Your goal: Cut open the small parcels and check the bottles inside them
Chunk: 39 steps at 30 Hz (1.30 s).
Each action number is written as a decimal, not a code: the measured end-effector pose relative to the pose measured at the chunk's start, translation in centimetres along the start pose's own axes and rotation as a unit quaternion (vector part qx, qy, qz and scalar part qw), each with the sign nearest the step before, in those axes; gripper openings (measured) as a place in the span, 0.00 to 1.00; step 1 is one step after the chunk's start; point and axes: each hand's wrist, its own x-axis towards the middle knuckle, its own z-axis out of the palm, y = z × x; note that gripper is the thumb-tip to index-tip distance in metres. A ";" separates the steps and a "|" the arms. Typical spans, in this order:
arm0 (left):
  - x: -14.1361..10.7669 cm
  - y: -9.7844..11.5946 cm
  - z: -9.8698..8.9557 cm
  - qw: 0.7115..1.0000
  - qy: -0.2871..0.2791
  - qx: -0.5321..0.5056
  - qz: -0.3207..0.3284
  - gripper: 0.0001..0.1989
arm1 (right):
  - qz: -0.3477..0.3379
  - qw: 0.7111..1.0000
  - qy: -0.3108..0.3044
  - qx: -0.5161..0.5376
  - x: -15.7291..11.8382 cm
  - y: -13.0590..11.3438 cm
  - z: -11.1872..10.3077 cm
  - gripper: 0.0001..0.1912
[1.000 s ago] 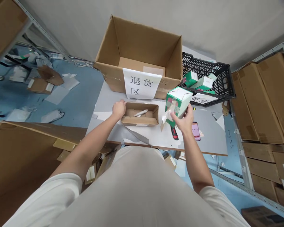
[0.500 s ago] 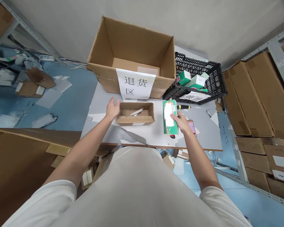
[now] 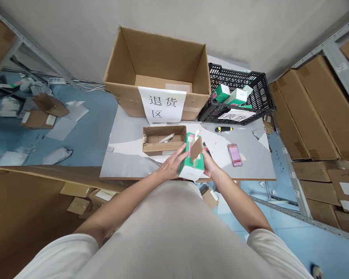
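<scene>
A green and white box [image 3: 192, 166] is held between both hands near the table's front edge, its white end facing me. My left hand [image 3: 172, 162] grips its left side. Around its right side is my right hand [image 3: 209, 163], partly hidden by the box. A brown cardboard piece [image 3: 196, 148] stands up at the top of the green box. Just behind my left hand sits a small open carton [image 3: 159, 147] with a crumpled white item [image 3: 166, 138] inside.
At the back stands a large open carton [image 3: 128, 93] with a paper sign. Right of it, a black crate [image 3: 261, 104] holds several green boxes. A yellow-black tool [image 3: 223, 129] and a pink phone-like item [image 3: 235, 155] lie on the table [image 3: 119, 128].
The green box has moved left and toward me and is now tilted. My left hand has left the small carton's side and taken hold of the green box. The brown piece has come into view.
</scene>
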 end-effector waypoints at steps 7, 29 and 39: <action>0.0 -0.9 -1.7 0.999 -0.012 -0.038 0.011 0.34 | -0.015 0.990 0.010 -0.143 -1.7 0.1 -3.4 0.36; 1.5 0.9 -4.4 0.989 -0.017 -0.139 0.045 0.41 | -0.455 0.879 0.019 0.140 2.1 -3.1 -6.7 0.08; 1.6 1.6 -4.6 0.990 -0.003 -0.123 0.062 0.39 | -0.380 0.855 0.095 0.339 3.4 -1.2 -7.1 0.18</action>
